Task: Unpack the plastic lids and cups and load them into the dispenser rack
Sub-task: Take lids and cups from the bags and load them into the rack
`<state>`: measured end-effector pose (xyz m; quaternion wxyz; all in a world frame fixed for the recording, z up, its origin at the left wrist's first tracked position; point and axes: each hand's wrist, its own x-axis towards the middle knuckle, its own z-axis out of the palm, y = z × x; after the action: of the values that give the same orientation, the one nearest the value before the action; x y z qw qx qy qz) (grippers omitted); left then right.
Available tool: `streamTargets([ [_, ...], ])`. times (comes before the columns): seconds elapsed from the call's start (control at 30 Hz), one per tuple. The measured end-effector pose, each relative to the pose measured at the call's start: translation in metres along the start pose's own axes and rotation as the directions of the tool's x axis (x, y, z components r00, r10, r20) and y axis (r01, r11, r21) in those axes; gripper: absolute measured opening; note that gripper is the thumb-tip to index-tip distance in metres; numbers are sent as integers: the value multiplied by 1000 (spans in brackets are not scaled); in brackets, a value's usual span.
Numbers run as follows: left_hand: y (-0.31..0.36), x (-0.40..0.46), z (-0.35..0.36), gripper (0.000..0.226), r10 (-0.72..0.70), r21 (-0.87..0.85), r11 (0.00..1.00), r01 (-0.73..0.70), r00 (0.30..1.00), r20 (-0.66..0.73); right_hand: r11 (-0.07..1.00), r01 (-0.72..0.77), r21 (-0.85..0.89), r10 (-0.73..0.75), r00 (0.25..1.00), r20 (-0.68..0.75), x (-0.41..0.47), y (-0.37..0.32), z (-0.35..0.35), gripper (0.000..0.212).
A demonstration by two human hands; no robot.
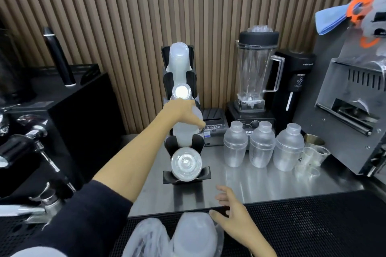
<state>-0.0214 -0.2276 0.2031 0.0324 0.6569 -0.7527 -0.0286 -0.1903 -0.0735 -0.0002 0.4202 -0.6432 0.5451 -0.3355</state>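
On steel counter (261,183) before slatted wall, left hand (183,113) gripping cup stack (184,131) in dispenser rack (184,146); right hand (231,215) spread wide, well below rack.

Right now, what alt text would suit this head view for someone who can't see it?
A person's left hand presses a stack of clear cups into a black rack on a steel counter, lids in its lowest slot. The right hand hovers open over bagged cups; a blender and three shakers stand right.
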Motion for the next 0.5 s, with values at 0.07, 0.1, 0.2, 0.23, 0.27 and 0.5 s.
streamTargets([
  [0.07,0,5,-2,76,0,-79,997,8,995,103,1000,11,-6,-11,1000,-3,3,-3,3,56],
  [0.1,-4,8,-3,75,0,-131,991,18,990,138,1000,17,-7,-17,1000,0,6,-5,5,54],
  [0.2,-13,14,8,74,-13,-159,987,37,989,145,999,38,-6,-38,999,-7,14,-11,8,53],
  [0.23,-13,15,18,76,-21,-104,994,34,992,121,999,42,0,-42,999,-11,15,-12,9,52],
  [0.27,-13,15,29,79,-29,-27,999,31,995,95,999,47,6,-47,999,-18,16,-13,10,52],
  [0.5,-17,20,50,88,-26,89,996,17,995,98,1000,24,16,-23,999,-25,17,-9,7,48],
])
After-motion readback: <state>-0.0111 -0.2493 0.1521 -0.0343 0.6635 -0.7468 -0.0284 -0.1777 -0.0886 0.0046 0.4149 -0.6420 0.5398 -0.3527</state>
